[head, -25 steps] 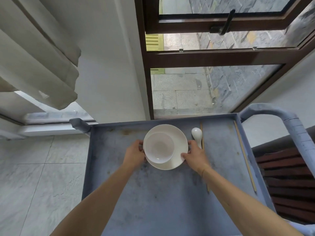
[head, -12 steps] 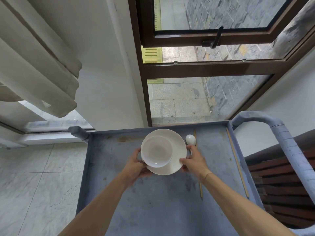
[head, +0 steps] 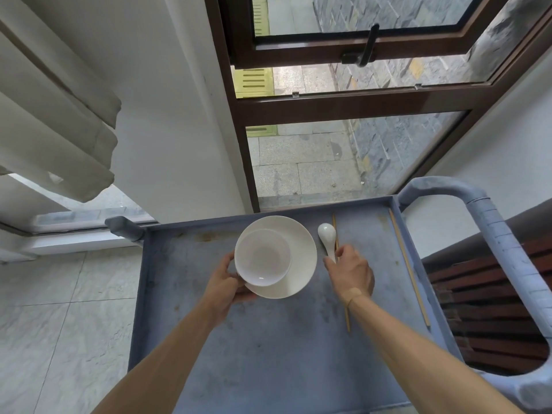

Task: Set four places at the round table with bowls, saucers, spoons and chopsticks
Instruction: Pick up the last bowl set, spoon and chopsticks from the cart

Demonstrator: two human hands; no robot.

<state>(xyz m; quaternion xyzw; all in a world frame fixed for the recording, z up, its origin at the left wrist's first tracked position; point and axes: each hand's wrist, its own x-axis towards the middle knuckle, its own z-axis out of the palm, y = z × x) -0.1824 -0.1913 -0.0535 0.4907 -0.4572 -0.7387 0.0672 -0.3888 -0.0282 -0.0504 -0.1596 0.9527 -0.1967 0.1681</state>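
**Cart top, one place setting in hand**

Item 1. Left hand (head: 225, 283): I log it curled round the near-left rim of the saucer (head: 294, 261), thumb on top at the rim, fingers out of sight beneath. The saucer sits slightly tilted above the cart tray (head: 268, 354).

Item 2. Bowl (head: 263, 257): white, upright, resting on the saucer and set toward its left side, just beyond the left thumb.

Item 3. Right hand (head: 351, 271): I note thumb and forefinger drawn together at the near end of the spoon (head: 327, 237) handle, pinching it. The remaining fingers are curled loosely behind.

Item 4. Spoon: white ceramic, its scoop pointing away from the fingertips, lying just to the right of the saucer rim but apart from it.

Item 5. Chopstick (head: 346, 312): lies lengthwise on the tray, passing under the right hand and touching the spoon's right side; its far end shows beyond the fingertips, its near end past the wrist.

Item 6. Second chopstick (head: 409, 270): lies along the tray's right wall, well to the right of the right hand's knuckles.

Item 7. Cart handle (head: 490, 222): grey bar, further right again.
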